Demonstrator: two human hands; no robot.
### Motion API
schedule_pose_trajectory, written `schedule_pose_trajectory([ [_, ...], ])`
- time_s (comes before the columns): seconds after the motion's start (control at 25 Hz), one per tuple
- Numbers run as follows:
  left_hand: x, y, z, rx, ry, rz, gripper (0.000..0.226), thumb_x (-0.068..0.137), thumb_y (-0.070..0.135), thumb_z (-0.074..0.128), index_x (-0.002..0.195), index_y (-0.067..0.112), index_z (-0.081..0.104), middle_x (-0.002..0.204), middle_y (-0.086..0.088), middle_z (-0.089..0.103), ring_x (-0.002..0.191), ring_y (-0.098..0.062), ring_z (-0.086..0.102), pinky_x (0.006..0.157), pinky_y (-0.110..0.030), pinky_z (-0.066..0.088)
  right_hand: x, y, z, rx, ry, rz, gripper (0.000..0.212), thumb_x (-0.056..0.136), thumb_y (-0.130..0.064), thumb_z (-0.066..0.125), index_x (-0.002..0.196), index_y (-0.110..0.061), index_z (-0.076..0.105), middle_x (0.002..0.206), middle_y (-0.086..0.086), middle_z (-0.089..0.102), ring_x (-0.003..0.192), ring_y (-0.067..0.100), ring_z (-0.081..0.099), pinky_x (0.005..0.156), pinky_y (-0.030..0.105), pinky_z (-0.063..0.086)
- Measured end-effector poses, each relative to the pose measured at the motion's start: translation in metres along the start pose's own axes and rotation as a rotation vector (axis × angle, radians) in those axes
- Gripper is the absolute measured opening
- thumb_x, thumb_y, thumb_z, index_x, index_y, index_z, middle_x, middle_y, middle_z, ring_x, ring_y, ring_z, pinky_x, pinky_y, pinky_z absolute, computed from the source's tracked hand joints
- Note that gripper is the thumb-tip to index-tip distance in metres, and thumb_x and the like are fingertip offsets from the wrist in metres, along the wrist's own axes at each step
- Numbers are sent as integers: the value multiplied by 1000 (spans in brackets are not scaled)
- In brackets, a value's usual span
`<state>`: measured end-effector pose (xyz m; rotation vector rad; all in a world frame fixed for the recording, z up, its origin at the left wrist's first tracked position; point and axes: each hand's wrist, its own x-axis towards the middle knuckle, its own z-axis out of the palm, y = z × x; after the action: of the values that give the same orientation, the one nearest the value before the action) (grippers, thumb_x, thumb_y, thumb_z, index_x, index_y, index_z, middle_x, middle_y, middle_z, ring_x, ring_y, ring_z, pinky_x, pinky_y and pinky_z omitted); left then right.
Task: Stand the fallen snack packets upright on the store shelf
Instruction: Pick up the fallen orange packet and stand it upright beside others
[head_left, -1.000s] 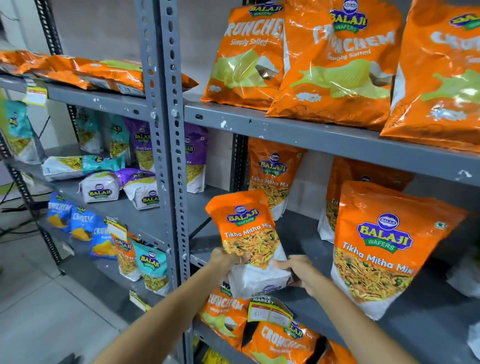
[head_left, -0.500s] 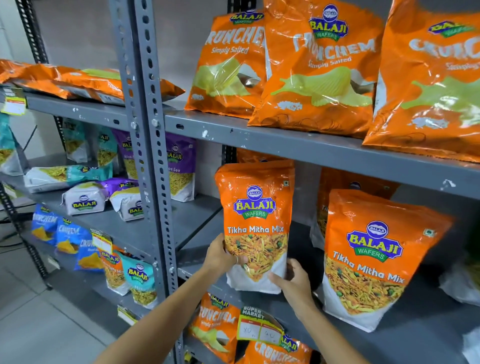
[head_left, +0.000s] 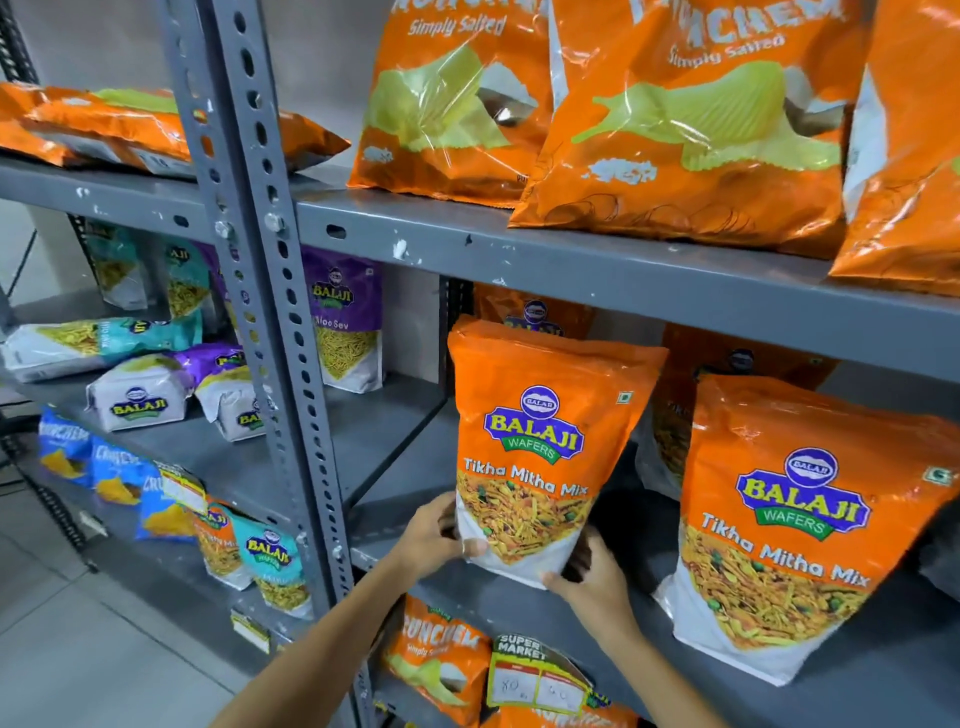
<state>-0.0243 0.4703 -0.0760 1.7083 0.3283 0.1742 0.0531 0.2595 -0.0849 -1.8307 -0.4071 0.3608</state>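
Observation:
An orange Tikha Mitha Mix packet (head_left: 540, 441) stands upright near the front of the grey middle shelf (head_left: 883, 691). My left hand (head_left: 434, 535) grips its lower left edge, thumb on the white base. My right hand (head_left: 592, 577) cups its lower right corner from below. A second packet of the same kind (head_left: 795, 525) stands upright to the right. More orange packets stand behind both. On the left bay several packets lie fallen: a teal one (head_left: 98, 340) and white and purple ones (head_left: 137, 397).
A perforated grey upright post (head_left: 270, 322) splits the two bays. Large orange Crunchem bags (head_left: 691, 119) stand on the top shelf; flat orange bags (head_left: 156, 124) lie at upper left. A price tag (head_left: 537, 680) hangs below my hands. Blue and teal packets (head_left: 114, 467) fill the lower left shelf.
The packet went from tilted and held out in front of the shelf to upright on the shelf. Both hands stayed at its base and moved in with it.

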Motion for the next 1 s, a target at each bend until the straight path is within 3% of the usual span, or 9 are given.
schedule_pose_trajectory([
  [0.12,11,-2,-13,-3,54,-47,53,73,-2,76,118,15,53,114,-2,63,107,-19,60,94,-33,53,14,-7,13,-9,7,-29,60,67,0,75,116,-23,49,115,4,61,111,23,58,97,44,50],
  [0.2,17,-3,-23,-8,95,-74,58,75,0,75,126,9,49,117,-2,59,112,-21,57,96,-34,48,25,-14,25,-19,10,-42,58,67,0,75,115,-21,51,113,6,64,108,21,61,91,36,52],
  [0.36,27,-4,-33,-37,122,-112,47,80,2,71,116,22,49,120,-3,59,113,-20,54,96,-33,44,43,-19,40,-49,13,-32,62,68,-1,75,124,-11,50,121,11,63,109,22,60,85,28,51],
  [0.52,30,-7,-36,49,113,-136,53,82,9,70,129,16,48,135,-6,56,124,-24,52,105,-38,43,42,-12,44,3,2,-31,64,70,0,72,128,-12,47,119,7,60,114,24,59,88,29,52],
  [0.68,21,-5,-25,-47,246,-101,70,78,3,73,138,14,40,126,6,51,124,-19,48,99,-27,43,31,-14,41,111,41,-37,70,71,7,71,132,-12,44,121,5,57,110,19,58,91,32,51],
  [0.76,12,-6,-13,-100,433,-61,60,71,1,79,123,8,50,120,-2,58,114,-22,54,101,-36,45,18,-11,31,10,218,-120,54,73,4,70,122,-14,53,112,1,61,102,19,61,84,29,52],
  [0.88,-5,-8,14,63,671,86,28,73,12,78,79,22,52,78,-2,58,78,-22,56,71,-29,47,-5,-4,5,-105,435,-279,29,77,-2,68,101,-17,62,90,-1,64,87,22,64,71,19,49],
  [1.0,-11,6,49,206,601,258,33,75,22,67,58,33,42,57,10,46,56,-6,45,54,-14,35,-24,0,-26,-190,602,-462,16,79,-2,65,93,-10,62,85,-3,63,80,13,60,75,6,43],
])
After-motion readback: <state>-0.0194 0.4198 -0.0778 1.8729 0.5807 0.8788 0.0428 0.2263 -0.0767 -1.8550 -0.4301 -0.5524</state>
